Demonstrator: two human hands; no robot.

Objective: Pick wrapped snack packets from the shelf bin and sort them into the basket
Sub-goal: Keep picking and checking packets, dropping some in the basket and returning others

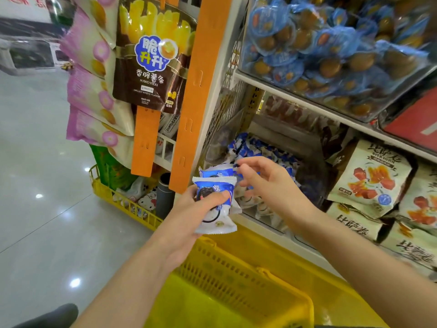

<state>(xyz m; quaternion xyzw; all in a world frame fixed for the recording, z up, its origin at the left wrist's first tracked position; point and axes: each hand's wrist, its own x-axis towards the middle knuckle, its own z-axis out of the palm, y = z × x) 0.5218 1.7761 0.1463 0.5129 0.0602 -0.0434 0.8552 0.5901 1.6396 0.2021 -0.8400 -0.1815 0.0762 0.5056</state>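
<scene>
Head view showed the left hand (189, 209) gripping two stacked snack packets (214, 204) above the yellow basket (236, 268), thumb across the front. Just right of them, the right hand (267, 183) pinched what looked like another blue wrapper (236, 166) near the shelf bin (262, 220). I judged them light, crinkly and slippery, best pinched at the crimped end seams.

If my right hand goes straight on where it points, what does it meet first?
The right hand would probably meet the cookie packets gripped by the left hand, though depth is unclear.
</scene>
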